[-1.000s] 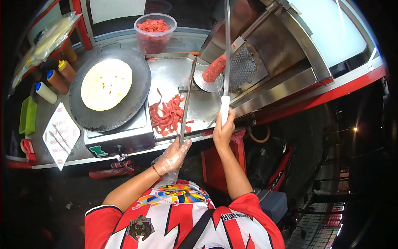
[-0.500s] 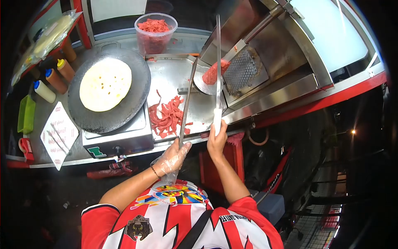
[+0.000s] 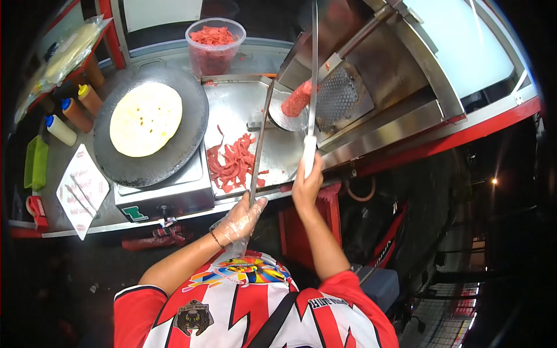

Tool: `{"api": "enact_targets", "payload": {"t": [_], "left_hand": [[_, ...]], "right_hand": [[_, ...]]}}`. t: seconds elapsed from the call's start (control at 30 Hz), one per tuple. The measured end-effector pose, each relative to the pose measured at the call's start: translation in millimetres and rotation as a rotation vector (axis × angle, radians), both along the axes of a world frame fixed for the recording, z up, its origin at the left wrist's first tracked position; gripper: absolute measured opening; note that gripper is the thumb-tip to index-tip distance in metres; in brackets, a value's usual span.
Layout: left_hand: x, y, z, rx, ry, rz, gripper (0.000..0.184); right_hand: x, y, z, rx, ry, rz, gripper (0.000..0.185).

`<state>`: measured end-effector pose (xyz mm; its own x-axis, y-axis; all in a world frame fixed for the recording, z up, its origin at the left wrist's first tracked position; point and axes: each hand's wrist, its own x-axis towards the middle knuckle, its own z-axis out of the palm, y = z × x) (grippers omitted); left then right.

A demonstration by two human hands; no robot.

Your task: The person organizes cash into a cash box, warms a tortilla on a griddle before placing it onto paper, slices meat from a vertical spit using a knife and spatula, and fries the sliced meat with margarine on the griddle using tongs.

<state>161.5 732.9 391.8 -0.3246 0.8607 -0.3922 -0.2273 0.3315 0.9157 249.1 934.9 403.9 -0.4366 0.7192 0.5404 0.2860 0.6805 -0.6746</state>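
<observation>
My left hand (image 3: 242, 216), in a clear plastic glove, is closed round a long thin metal tool (image 3: 262, 139) that slants up over the steel tray; its exact kind is unclear. My right hand (image 3: 307, 184) grips the white handle of a long knife (image 3: 313, 75), its blade pointing away from me. The blade passes in front of a red meat cone (image 3: 297, 100), which stands over a round metal plate (image 3: 283, 119) beside the grill; whether they touch, I cannot tell. Sliced red meat (image 3: 232, 164) lies in the steel tray (image 3: 232, 110), left of the metal tool.
A flatbread (image 3: 146, 119) lies on a round black griddle (image 3: 194, 136) at the left. Behind the tray stands a clear tub (image 3: 204, 61) of red meat. Sauce bottles (image 3: 76, 115), printed paper (image 3: 81, 191) and a green tray (image 3: 36, 162) are farther left. A perforated burner (image 3: 342, 95) sits right.
My right hand and the knife have shifted slightly right and farther forward. The left hand and its metal tool are nearly where they were.
</observation>
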Motion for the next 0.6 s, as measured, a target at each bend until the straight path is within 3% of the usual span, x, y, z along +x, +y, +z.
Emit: {"api": "enact_targets", "payload": {"t": [0.07, 0.17, 0.2, 0.33, 0.43, 0.47, 0.57, 0.6], "left_hand": [[-1, 1, -7, 0.015, 0.052, -0.007, 0.058], [-1, -1, -3, 0.028, 0.008, -0.010, 0.059], [-1, -2, 4, 0.044, -0.012, -0.010, 0.060], [-6, 1, 7, -0.023, -0.041, -0.021, 0.056], [-2, -1, 6, 0.002, -0.029, -0.009, 0.054], [-1, -1, 8, 0.023, -0.039, -0.001, 0.053], [-5, 2, -3, 0.006, -0.081, -0.011, 0.058], [-9, 2, -2, -0.006, -0.050, -0.016, 0.058]], "right_hand": [[24, -13, -33, -0.034, -0.033, 0.004, 0.035], [12, -41, 5, -0.259, -0.102, -0.022, 0.038], [10, -36, -9, -0.097, -0.074, -0.022, 0.037], [29, -58, -36, -0.096, 0.070, -0.021, 0.038], [21, -46, -9, -0.153, -0.015, -0.031, 0.037], [10, -26, -16, 0.078, -0.015, -0.056, 0.037], [12, -27, -27, 0.036, -0.064, -0.088, 0.037], [26, -48, -26, -0.202, -0.037, -0.030, 0.038]]}}
